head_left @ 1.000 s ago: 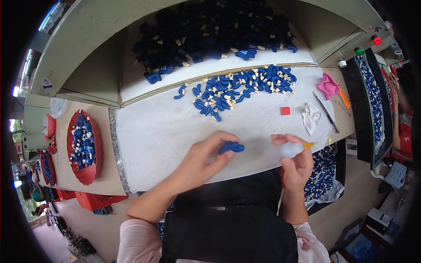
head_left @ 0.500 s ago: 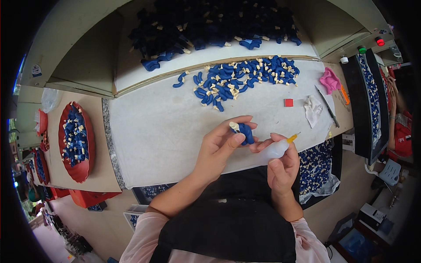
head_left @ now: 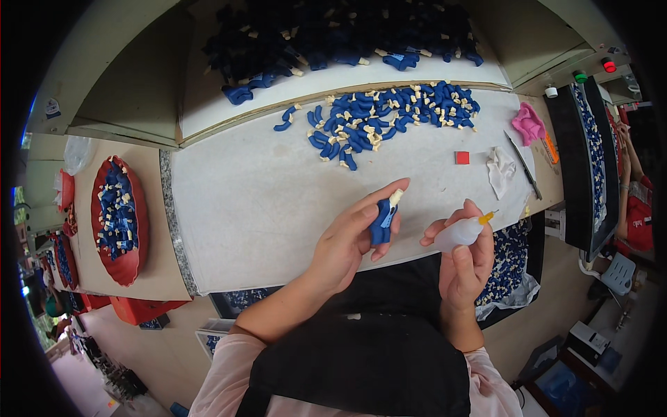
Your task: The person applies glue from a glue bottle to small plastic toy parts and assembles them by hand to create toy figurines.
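Between the thumb and fingers of my left hand [head_left: 340, 247] is a blue figurine body [head_left: 381, 224] with a cream peg at its top, tilted up to the right. My right hand [head_left: 469, 274] is wrapped around a translucent white squeeze bottle [head_left: 456, 235] with a yellow needle tip, which points up and to the right, away from the body. The two hands are apart, above the near part of the white-covered table [head_left: 236, 208]. Beyond them lies a loose pile of small curved blue arm pieces [head_left: 361, 125] with cream ends.
At the right lie a red square block [head_left: 462, 158], a crumpled white cloth [head_left: 500, 172], a thin dark tool [head_left: 522, 165] and a pink piece [head_left: 529, 124]. A red oval basket [head_left: 125, 267] of blue parts stands left. More blue bodies [head_left: 399, 61] fill the shelf behind.
My left hand has turned the blue body more upright, its cream peg now toward the upper right. My right hand has moved right with the squeeze bottle, away from the left hand.
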Demonstrator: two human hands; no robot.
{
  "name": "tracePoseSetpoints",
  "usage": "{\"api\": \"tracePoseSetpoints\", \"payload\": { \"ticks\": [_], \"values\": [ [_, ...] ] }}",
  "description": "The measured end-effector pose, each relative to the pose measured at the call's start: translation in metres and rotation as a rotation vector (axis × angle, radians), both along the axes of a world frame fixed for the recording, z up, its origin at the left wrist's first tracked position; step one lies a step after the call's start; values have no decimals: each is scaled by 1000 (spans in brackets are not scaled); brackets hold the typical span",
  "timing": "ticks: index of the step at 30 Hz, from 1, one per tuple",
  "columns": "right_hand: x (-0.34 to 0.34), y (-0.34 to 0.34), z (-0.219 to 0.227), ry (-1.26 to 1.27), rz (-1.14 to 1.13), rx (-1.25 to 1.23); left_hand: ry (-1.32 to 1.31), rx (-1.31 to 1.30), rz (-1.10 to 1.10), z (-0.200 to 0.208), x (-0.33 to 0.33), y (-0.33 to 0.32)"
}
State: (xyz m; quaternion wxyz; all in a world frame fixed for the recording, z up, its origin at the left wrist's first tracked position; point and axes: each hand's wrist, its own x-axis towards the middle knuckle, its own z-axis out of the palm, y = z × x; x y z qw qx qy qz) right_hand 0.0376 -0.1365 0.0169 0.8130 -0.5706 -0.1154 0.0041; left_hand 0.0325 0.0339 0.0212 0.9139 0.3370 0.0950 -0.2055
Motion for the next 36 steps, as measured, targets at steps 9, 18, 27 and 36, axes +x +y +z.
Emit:
{"api": "tracePoseSetpoints", "payload": {
  "ticks": [9,18,27,36],
  "values": [
    [-3,-2,7,51,-49,-54,-144,71,-33,-10,-7,1],
    [-1,-13,17,-45,-350,154,4,-118,56,-4,-10,-11],
    [-10,-12,23,-501,-269,-378,-27,-48,-32,-5,-12,-9],
    [-6,-13,21,-695,-85,-519,-44,-88,-38,-7,-13,-8]
  ]
}}
